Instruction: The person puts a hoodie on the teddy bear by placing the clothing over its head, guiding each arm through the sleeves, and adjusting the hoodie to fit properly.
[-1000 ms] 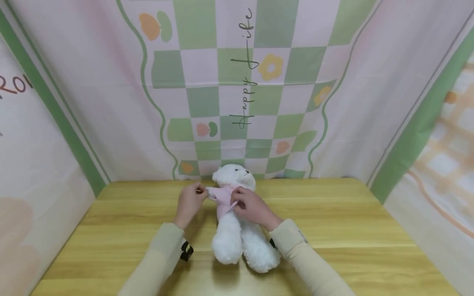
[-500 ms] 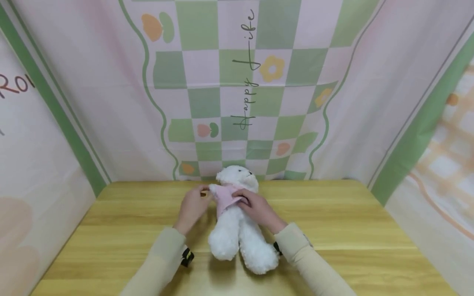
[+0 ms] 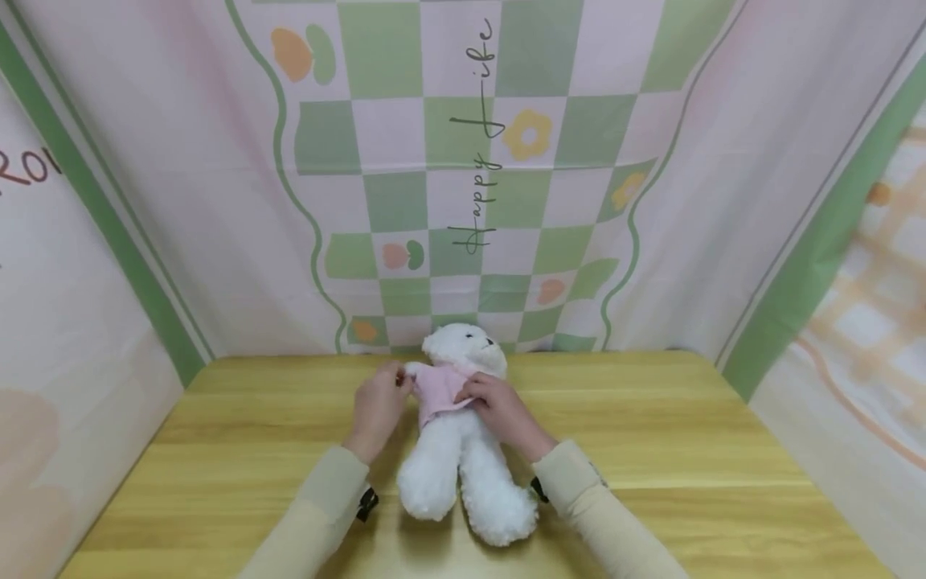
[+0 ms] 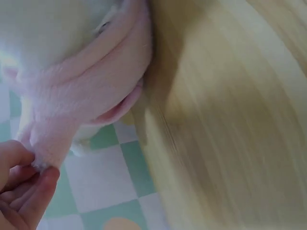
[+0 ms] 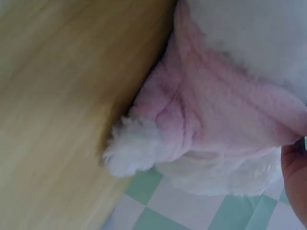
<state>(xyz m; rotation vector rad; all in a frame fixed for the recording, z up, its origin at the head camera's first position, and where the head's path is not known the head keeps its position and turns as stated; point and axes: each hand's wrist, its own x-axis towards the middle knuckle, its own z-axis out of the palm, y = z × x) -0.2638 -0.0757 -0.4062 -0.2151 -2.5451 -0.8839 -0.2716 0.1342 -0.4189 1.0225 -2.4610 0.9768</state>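
Observation:
A white plush bear (image 3: 432, 474) lies on its back on the wooden table, head at the far end and turned right. It wears a pink shirt (image 3: 440, 389). My left hand (image 3: 379, 408) pinches the bear's arm at the sleeve end; a little white fur (image 4: 42, 164) shows between the fingertips in the left wrist view. My right hand (image 3: 504, 412) pinches the shirt's lower hem on the other side of the belly. In the right wrist view, the other paw (image 5: 134, 147) sticks out of its sleeve, and only part of my right hand shows.
The wooden table (image 3: 651, 450) extends to both sides of the bear. A green-and-white checked curtain (image 3: 456, 193) hangs right behind its back edge, close to the bear's head. Printed cloths also hang at left and right.
The shirt's hem has come down and lies flatter over the belly. The bear's legs have shifted slightly left. Both hands stay near the same places, still at the shirt and arm.

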